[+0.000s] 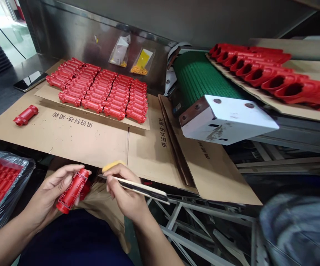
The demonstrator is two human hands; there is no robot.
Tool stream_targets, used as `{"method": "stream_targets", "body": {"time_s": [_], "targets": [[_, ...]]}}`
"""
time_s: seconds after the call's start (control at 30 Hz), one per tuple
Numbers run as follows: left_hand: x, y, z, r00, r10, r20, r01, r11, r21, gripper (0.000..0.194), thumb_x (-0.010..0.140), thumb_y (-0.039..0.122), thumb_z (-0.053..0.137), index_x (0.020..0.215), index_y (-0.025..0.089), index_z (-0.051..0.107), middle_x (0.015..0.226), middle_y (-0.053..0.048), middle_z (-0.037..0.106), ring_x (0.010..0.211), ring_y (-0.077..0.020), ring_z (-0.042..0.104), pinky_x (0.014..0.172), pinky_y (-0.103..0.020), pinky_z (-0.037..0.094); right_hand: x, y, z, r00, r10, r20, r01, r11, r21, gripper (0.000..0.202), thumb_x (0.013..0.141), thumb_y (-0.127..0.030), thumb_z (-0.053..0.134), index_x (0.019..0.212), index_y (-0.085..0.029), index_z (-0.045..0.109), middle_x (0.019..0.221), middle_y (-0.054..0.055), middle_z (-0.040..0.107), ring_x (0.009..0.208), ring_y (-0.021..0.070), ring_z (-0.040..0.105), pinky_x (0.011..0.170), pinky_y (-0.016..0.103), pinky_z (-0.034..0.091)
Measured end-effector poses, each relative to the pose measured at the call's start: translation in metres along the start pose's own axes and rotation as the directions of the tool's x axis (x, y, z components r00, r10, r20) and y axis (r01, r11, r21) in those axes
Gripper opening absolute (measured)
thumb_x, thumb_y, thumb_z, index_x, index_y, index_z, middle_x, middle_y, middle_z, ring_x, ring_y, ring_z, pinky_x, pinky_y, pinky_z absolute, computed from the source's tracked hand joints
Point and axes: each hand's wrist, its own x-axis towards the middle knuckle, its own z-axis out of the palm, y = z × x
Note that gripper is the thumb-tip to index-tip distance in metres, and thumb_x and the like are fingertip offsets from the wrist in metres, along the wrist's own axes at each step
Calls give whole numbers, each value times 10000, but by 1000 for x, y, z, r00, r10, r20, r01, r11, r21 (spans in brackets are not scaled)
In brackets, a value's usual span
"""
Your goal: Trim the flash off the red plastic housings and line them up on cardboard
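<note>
One red part [72, 192]: left hand [49, 188] held it over the lap [107, 212], fingers [65, 181] curled around it.
Right hand [128, 190]: fingers pinched a slim tool [148, 191].
Cardboard [107, 144]: carried rows of parts [93, 105].

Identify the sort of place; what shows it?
Probably a factory workstation beside a production line: a green conveyor belt, rows of matching red parts on cardboard, and a plastic-lined bin holding more.

- Two hands: one left hand [57, 188], one right hand [128, 192]
- One held red part [72, 190]
- One slim tool [145, 190]
- One lone red part [26, 115]
- One red batch [103, 90], dozens strong
- Two clear bags [120, 51] [142, 62]
- One phone [30, 81]
- One green belt [201, 75]
- At least seven open-ended red pieces [276, 79]
- One lined bin [28, 164], contents uncountable
</note>
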Motion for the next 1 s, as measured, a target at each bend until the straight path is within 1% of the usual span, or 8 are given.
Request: {"method": "stream_targets", "body": {"time_s": [0.1,0.2,0.27,0.33,0.4,0.5,0.67,1.0], "targets": [[3,-4,-6,991,-77,111,77,997,11,497,879,495,839,1280,202,813,998,-148,822,638,-167,690,606,-268,593,5,-1,13,982,155,105,-163,984,67,306,985,-498,716,927,-198,723,688,-22,640,487,87,495,444,209,406],[4,-9,-10,980,7,198,-5,1000,-13,760,753,668,876,1332,183,793,1099,-193,814,699,-194,690,642,-292,605,4,2,25,953,245,179,-269,955,127,369,972,-539,714,843,-195,677,625,-45,606,437,76,463,416,201,391],[1,-10,-7,988,121,98,-123,992,18,701,662,565,980,1238,198,826,1232,-176,793,785,-198,718,732,-283,625,0,1,26,977,165,132,-169,985,22,327,996,-480,701,833,-197,689,648,-24,641,488,100,540,464,218,464],[-1,-10,-4,972,232,-36,-228,971,74,462,686,358,1005,1090,219,829,1228,-127,799,927,-228,761,830,-286,636,-6,0,24,997,-52,61,63,981,-183,212,998,-371,732,879,-197,741,768,32,729,656,153,677,600,262,582],[-1,-9,-4,946,310,-96,-301,948,99,283,775,247,943,1011,225,789,1150,-100,816,1037,-258,772,863,-307,648,-11,-3,19,948,-315,45,311,887,-340,64,993,-242,748,1018,-195,783,956,93,802,883,211,772,769,312,661],[3,-10,-11,929,369,-26,-362,923,132,233,832,194,894,1020,225,761,1117,-93,822,1036,-239,782,851,-290,658,-17,-4,16,836,-539,103,537,766,-353,352,999,-100,700,1335,-206,722,1161,124,821,1080,248,797,898,355,699],[6,-13,-17,918,394,47,-396,901,176,218,850,188,884,1029,223,765,1112,-88,823,1001,-206,787,888,-276,648,-18,4,20,812,-575,101,580,775,-249,456,986,-126,744,1403,-306,715,1205,101,807,954,251,787,793,402,716],[0,-12,-3,934,354,-54,-343,927,152,226,826,241,905,996,215,757,1088,-75,822,965,-203,777,856,-260,635,-14,9,23,798,-592,109,601,772,-206,447,978,-81,727,1388,-258,721,1157,116,800,945,240,722,792,401,678]]}}
